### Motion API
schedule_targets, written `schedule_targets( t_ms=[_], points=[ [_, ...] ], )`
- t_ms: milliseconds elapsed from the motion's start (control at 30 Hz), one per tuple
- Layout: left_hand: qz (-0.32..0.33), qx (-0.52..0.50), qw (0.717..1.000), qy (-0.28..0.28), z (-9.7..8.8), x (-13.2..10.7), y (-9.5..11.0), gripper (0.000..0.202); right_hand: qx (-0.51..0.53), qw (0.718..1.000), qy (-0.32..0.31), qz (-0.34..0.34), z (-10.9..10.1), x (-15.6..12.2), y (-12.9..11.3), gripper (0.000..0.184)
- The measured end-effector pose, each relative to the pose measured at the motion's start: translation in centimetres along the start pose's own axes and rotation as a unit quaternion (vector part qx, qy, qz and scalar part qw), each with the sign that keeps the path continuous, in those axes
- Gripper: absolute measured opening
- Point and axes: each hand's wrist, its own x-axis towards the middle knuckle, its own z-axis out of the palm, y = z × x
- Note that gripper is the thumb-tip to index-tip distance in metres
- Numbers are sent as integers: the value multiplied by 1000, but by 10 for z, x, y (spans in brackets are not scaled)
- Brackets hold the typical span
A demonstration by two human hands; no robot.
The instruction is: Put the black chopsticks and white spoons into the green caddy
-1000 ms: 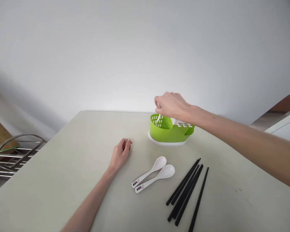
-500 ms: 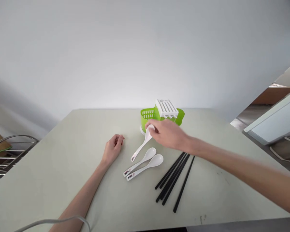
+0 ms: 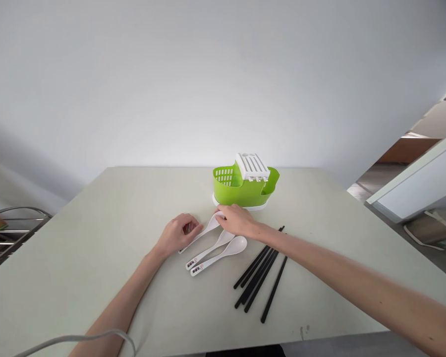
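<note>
Three white spoons with small dark and red marks on their handles lie close together on the table. My right hand (image 3: pixel 235 219) pinches the bowl of the farthest white spoon (image 3: pixel 212 224), just in front of the green basket (image 3: pixel 247 194). That spoon's handle slants toward me along the edge of my left hand (image 3: pixel 180 232). My left hand rests on the table, fingers loosely curled, a gap between thumb and forefinger. The middle spoon (image 3: pixel 212 252) has its bowl partly under my right hand's fingers. Nearest me, the third spoon (image 3: pixel 223 255) lies bowl up.
Several black chopsticks (image 3: pixel 258 277) lie in a loose fan beneath my right forearm. A white slotted holder (image 3: pixel 251 166) tops the basket near the wall. A grey cable (image 3: pixel 78 338) crosses my left forearm. Left of the table (image 3: pixel 96 277) is a metal rack (image 3: pixel 17 230).
My right hand has lowered the spoon toward me, away from the basket, onto the row of spoons. My left hand has shifted right, and its thumb and forefinger have spread apart.
</note>
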Motion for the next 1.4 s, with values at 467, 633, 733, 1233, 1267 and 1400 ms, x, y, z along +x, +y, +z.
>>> schedule_targets(
  t_ms=[467,633,733,1233,1267,1400],
  points=[
    [110,53,991,-49,-5,-4,10,30,-117,988,70,-68,-57,-64,3,27],
    [-74,-20,997,27,-8,-1,15,43,-179,976,-38,-119,-70,-138,59,23],
    [-146,-42,985,84,-11,0,16,51,-234,958,-69,-151,-49,-171,89,34],
    [-141,-35,986,86,-10,1,15,54,-285,927,-43,-238,-8,-176,105,36],
    [-142,-34,986,85,-10,2,15,53,-290,924,-55,-244,-11,-176,104,41],
    [-145,-29,985,84,-10,2,14,53,-329,904,-89,-260,-21,-177,100,44]
  ],
)
